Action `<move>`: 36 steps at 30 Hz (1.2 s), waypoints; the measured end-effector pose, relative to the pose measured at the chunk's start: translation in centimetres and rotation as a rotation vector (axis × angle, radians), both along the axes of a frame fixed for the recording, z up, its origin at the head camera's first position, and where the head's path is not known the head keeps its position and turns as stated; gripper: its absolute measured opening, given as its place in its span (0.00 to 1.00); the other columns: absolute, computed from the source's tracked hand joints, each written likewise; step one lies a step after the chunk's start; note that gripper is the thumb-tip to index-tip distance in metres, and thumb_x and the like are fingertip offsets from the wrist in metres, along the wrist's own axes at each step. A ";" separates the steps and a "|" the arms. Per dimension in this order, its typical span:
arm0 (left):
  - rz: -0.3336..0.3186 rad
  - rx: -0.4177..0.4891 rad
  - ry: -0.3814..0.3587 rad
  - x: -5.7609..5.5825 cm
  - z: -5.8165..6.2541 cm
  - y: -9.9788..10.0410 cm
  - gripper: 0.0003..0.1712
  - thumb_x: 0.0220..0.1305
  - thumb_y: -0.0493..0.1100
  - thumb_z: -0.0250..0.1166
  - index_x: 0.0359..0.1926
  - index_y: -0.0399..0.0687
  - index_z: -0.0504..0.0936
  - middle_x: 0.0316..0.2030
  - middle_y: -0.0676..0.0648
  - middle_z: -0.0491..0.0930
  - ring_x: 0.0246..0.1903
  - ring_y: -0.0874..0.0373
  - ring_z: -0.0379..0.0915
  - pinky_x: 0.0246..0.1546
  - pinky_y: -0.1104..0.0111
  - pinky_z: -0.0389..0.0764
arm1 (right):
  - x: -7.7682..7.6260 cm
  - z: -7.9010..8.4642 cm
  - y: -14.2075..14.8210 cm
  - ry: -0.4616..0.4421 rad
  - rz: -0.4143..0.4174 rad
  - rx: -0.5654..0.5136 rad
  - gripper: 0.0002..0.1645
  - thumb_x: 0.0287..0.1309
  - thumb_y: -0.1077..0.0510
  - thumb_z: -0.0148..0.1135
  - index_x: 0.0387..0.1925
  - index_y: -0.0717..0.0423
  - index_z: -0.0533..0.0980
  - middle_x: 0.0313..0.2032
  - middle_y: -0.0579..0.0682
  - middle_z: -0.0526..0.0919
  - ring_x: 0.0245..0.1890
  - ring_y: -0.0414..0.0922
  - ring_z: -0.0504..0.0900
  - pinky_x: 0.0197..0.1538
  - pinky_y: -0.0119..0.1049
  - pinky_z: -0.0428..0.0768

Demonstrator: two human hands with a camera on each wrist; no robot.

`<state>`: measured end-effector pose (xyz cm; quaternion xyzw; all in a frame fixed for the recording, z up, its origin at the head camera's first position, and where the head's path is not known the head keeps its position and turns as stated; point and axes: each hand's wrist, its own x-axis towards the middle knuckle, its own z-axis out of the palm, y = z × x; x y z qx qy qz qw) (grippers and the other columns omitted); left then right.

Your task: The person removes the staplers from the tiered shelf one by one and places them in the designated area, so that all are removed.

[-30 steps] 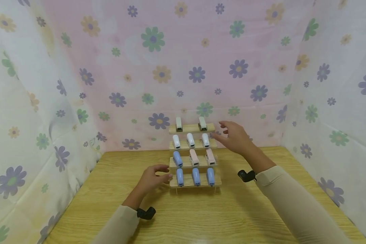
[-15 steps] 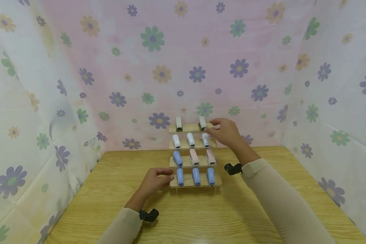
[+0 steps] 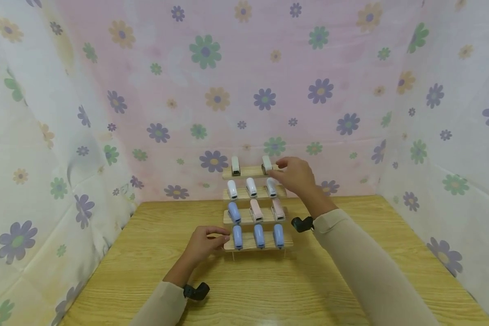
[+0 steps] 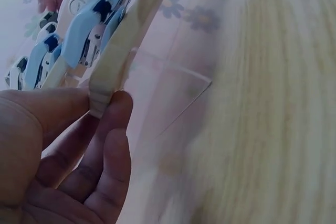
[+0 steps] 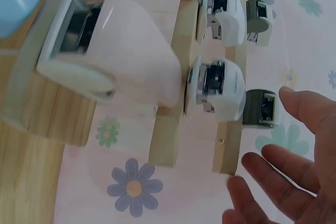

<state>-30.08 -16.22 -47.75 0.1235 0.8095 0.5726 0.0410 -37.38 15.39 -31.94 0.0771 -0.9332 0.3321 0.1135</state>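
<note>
A tiered wooden display stand (image 3: 248, 243) with clear supports holds small staplers in four rows. My left hand (image 3: 205, 242) pinches the left end of its lowest shelf (image 4: 107, 72) between thumb and fingers. That shelf bears blue staplers (image 3: 259, 235); above are one blue and two pink staplers (image 3: 256, 210), then white staplers (image 3: 251, 186). Two white staplers with dark fronts (image 3: 235, 166) stand on the top shelf. My right hand (image 3: 297, 174) is at the top shelf's right end, its thumb close to the dark-fronted stapler (image 5: 260, 107), fingers parted with nothing between them.
The stand rests on a wood-grain table (image 3: 244, 290). A flower-printed cloth (image 3: 244, 68) hangs behind it and on both sides. Black wrist cameras (image 3: 303, 224) are strapped to both wrists.
My right hand has moved left, in to the stand's top right end. My left hand has closed in on the lowest shelf's end. The stand, with its staplers, has shifted slightly left.
</note>
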 end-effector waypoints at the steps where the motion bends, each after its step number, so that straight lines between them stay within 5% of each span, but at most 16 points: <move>1: -0.003 -0.007 0.009 0.1 0.0 0.0 0.12 0.68 0.44 0.72 0.49 0.46 0.91 0.52 0.43 0.87 0.37 0.54 0.87 0.40 0.59 0.89 | 0.0 0.0 -0.2 -0.004 -0.015 0.002 0.37 0.64 0.34 0.67 0.65 0.51 0.78 0.60 0.53 0.84 0.56 0.56 0.83 0.55 0.56 0.82; 11: -0.082 -0.013 0.043 1.3 -0.4 -0.8 0.21 0.62 0.47 0.77 0.55 0.46 0.89 0.65 0.47 0.80 0.53 0.47 0.85 0.48 0.66 0.88 | -0.9 -0.5 -1.6 0.020 -0.087 -0.052 0.38 0.60 0.34 0.71 0.62 0.54 0.81 0.51 0.53 0.87 0.48 0.53 0.85 0.50 0.51 0.85; 22: -0.122 -0.021 0.053 1.9 -0.3 -1.0 0.20 0.65 0.44 0.75 0.57 0.43 0.88 0.67 0.49 0.79 0.59 0.49 0.81 0.48 0.71 0.86 | -1.2 -1.0 -2.4 0.131 -0.090 -0.065 0.19 0.61 0.41 0.73 0.34 0.53 0.89 0.31 0.49 0.89 0.29 0.48 0.83 0.30 0.40 0.81; 36: -0.124 0.005 0.049 1.8 -0.4 -1.2 0.18 0.65 0.43 0.74 0.55 0.47 0.89 0.66 0.47 0.79 0.59 0.50 0.81 0.49 0.72 0.85 | -0.7 -0.8 -0.8 0.183 -0.121 -0.052 0.19 0.61 0.42 0.72 0.36 0.53 0.89 0.34 0.50 0.90 0.33 0.50 0.85 0.35 0.44 0.83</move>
